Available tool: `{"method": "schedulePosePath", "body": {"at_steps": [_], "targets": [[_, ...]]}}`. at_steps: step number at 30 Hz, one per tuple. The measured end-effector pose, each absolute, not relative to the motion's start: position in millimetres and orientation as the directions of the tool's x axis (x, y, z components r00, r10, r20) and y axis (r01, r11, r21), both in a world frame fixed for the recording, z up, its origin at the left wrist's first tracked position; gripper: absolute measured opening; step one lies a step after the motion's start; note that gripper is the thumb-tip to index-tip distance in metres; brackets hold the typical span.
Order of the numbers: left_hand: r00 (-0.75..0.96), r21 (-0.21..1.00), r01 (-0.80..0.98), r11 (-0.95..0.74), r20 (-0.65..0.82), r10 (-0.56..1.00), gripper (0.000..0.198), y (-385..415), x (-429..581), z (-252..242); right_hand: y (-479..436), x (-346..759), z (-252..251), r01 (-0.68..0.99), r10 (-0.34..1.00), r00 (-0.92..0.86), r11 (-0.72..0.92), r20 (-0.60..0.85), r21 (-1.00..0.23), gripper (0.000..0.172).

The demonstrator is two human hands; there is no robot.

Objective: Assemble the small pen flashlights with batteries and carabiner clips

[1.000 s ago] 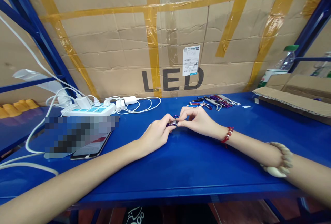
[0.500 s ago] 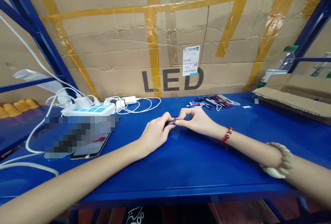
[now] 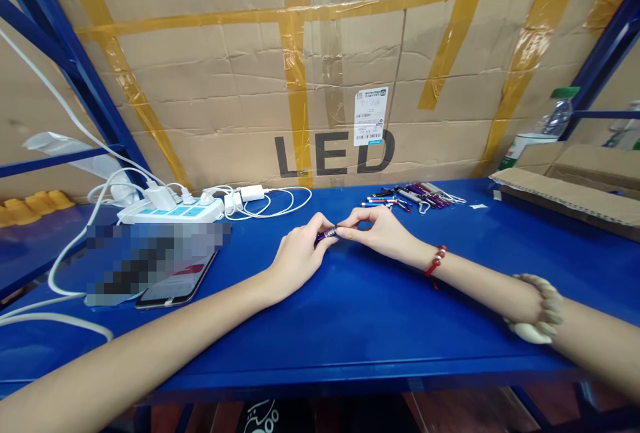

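Note:
My left hand [image 3: 300, 251] pinches a small purple tube with a printed or silvery band, which looks like a keychain flashlight [image 3: 324, 235], between thumb and forefinger. My right hand [image 3: 377, 227] has thumb and fingertip closed on the right end of the same flashlight, whose tip they hide. Both hands are just above the blue tabletop [image 3: 320, 326]. Behind my right hand lies a pile of similar slim metal keychain flashlights [image 3: 425, 194] in blue, red, purple, silver and black, some with carabiner clips.
At the left stand a white power strip [image 3: 170, 211] with plugs and tangled white cables [image 3: 285, 201], and a phone [image 3: 177, 283] partly blurred out. An open cardboard box [image 3: 565, 186] and a plastic bottle [image 3: 543, 123] are at the right. A large taped carton [image 3: 225, 99] walls off the back.
My fingertips have shifted slightly left. More of the flashlight's purple body now shows between my left fingers, and the coloured loop above it is no longer visible.

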State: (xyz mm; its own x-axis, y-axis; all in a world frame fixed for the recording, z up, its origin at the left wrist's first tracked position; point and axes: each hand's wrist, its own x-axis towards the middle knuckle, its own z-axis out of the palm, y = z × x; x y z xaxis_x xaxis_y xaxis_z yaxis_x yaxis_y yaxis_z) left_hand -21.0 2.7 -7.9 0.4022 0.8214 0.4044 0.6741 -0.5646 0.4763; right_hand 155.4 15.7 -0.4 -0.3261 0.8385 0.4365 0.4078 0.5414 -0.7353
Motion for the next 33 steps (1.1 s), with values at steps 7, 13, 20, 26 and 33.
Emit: {"method": "schedulePosePath", "body": {"at_steps": [7,13,20,26,33], "targets": [[0.421,0.470,0.680,-0.562,0.377,0.825,0.017,2.6,-21.1,-6.8,16.7,156.1,-0.3,0.441,0.829,-0.338,0.557,0.445,-0.704,0.020],[0.361,0.546,0.664,-0.511,0.365,0.858,0.017,6.5,-21.6,-8.9,22.3,161.9,-4.3,0.654,0.808,-0.309,0.564,0.501,-0.504,0.027],[0.322,0.660,0.566,-0.493,0.374,0.870,0.017,8.8,-19.8,-7.9,22.5,167.1,-6.0,0.818,0.813,-0.402,0.525,0.421,-0.234,0.018],[0.276,0.723,0.523,-0.451,0.358,0.892,0.019,7.8,-18.8,-6.5,26.2,168.9,-6.3,0.837,0.821,-0.373,0.499,0.432,-0.225,0.016],[0.224,0.724,0.558,-0.406,0.340,0.913,0.021,7.8,-18.8,-7.2,30.2,167.6,-11.9,0.732,0.789,-0.435,0.590,0.433,-0.340,0.012]]}}
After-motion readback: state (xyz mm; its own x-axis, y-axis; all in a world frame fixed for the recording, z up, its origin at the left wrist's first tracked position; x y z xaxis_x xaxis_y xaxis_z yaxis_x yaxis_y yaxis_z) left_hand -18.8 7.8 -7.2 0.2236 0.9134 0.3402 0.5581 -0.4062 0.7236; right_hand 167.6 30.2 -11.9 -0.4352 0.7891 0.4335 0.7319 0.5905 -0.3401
